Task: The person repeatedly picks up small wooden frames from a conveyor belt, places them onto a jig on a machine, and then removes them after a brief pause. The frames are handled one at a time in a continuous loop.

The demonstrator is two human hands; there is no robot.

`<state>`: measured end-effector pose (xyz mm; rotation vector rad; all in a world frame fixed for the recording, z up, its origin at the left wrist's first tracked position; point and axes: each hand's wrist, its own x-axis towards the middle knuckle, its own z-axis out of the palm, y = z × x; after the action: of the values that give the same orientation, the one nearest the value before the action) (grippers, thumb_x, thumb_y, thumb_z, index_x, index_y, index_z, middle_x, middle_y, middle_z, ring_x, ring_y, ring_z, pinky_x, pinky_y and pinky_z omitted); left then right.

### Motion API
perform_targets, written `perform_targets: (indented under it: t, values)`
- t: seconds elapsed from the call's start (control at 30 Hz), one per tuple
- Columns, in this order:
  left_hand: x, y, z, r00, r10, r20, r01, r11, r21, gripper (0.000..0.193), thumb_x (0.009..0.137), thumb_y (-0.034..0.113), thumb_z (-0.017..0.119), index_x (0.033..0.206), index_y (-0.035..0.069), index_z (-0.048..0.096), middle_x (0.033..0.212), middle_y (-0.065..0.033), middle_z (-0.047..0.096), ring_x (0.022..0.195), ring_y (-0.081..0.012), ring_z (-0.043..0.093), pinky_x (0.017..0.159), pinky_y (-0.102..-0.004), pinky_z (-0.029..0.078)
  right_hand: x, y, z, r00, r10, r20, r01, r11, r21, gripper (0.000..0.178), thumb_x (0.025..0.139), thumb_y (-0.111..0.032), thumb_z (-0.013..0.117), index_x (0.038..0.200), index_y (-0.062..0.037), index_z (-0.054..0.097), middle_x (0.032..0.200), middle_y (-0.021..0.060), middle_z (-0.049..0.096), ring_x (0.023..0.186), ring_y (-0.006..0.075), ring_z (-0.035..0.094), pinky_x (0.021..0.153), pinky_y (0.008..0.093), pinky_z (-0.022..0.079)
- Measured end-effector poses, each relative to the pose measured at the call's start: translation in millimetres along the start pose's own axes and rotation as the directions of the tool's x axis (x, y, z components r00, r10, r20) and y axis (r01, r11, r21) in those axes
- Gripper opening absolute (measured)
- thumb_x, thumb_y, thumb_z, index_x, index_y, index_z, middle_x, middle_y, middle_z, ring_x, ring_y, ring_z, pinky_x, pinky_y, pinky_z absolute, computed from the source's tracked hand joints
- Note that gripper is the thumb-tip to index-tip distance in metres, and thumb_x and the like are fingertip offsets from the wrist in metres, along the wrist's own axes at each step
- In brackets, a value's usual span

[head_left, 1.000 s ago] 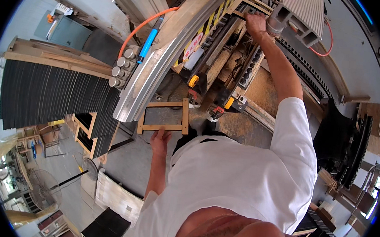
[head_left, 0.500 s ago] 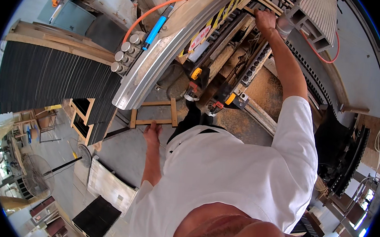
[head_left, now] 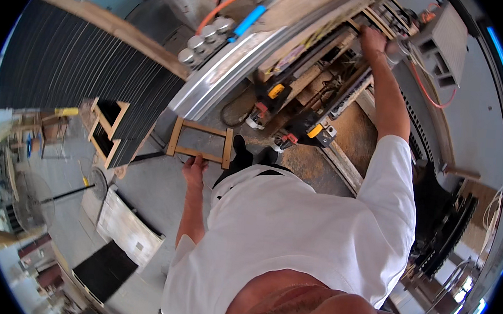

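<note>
Both hands are busy: the left hand (head_left: 194, 167) grips the small wooden frame (head_left: 200, 142) low at the person's side, the right hand (head_left: 372, 40) clasps a machine part overhead, so keeping the frame level seems wise.

Open grey floor (head_left: 161, 191) at centre left, passable. Blocked upper centre by crowded machine bed (head_left: 304, 73) and clamps (head_left: 267, 100); dark slat stack (head_left: 77, 69) walling upper left.
</note>
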<state>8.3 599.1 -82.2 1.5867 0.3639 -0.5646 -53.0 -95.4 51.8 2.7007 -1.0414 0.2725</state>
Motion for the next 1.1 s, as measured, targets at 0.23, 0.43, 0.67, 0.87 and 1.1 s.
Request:
perform_targets:
  t: [0.23, 0.43, 0.67, 0.87, 1.1]
  values:
    - [-1.9, 38.1, -65.6, 0.971, 0.182, -0.158, -0.195, 0.978, -0.072, 0.027, 0.09, 0.023, 0.059, 0.106, 0.0, 0.061, 0.084, -0.0029, 0.062, 0.074, -0.0098, 0.058, 0.06, -0.0235, 0.048, -2.4, 7.5, -11.9, 0.997, 0.045, -0.055, -0.032, 0.977, 0.212, 0.036, 0.087, -0.036, 0.054, 0.117, -0.0167, 0.06, 0.103, 0.0191, 0.064, 0.097, 0.0366, 0.061, 0.078, 0.0478, 0.049]
    - [12.3, 69.3, -221.5, 0.884, 0.314, -0.347, -0.325, 0.945, 0.026, 0.027, 0.091, 0.027, 0.058, 0.104, 0.004, 0.064, 0.086, 0.0003, 0.062, 0.075, -0.0097, 0.057, 0.062, -0.0252, 0.048, -144.4, -182.3, -174.0, 0.936, 0.077, -0.343, 0.197, 0.692, 0.694, 0.026, 0.089, -0.015, 0.06, 0.108, 0.0017, 0.063, 0.104, 0.0116, 0.067, 0.094, 0.0195, 0.064, 0.082, 0.0317, 0.05]
    - [102.8, 145.9, -400.8, 0.853, 0.323, -0.41, -0.383, 0.921, -0.072, 0.03, 0.092, 0.027, 0.058, 0.102, -0.001, 0.063, 0.083, -0.0022, 0.063, 0.066, -0.0093, 0.057, 0.055, -0.0229, 0.046, -319.3, -358.3, -180.2, 0.933, -0.336, 0.124, 0.039, 0.439, 0.898, 0.022, 0.082, -0.006, 0.065, 0.104, -0.0023, 0.065, 0.093, 0.0126, 0.068, 0.085, 0.0189, 0.064, 0.076, 0.0292, 0.051]
    - [249.4, 180.3, -462.9, 0.897, 0.248, -0.367, -0.247, 0.968, 0.049, 0.036, 0.088, 0.026, 0.061, 0.108, -0.004, 0.063, 0.09, -0.0096, 0.067, 0.08, -0.017, 0.064, 0.068, -0.0293, 0.051, -400.9, -393.2, -47.5, 0.726, -0.402, 0.558, -0.11, 0.733, 0.672, 0.03, 0.078, -0.012, 0.067, 0.107, -0.0056, 0.064, 0.094, 0.0149, 0.067, 0.086, 0.0231, 0.066, 0.073, 0.032, 0.05]
    - [316.6, 167.0, -436.1, 0.81, 0.474, -0.345, -0.088, 0.681, 0.727, 0.032, 0.083, 0.033, 0.06, 0.103, 0.009, 0.068, 0.092, -0.0154, 0.068, 0.084, -0.0274, 0.065, 0.073, -0.0363, 0.05, -502.9, -356.2, 26.7, 0.689, -0.216, 0.691, -0.302, 0.782, 0.546, 0.026, 0.076, -0.013, 0.067, 0.1, -0.0026, 0.066, 0.085, 0.0144, 0.069, 0.08, 0.0227, 0.067, 0.072, 0.0332, 0.051]
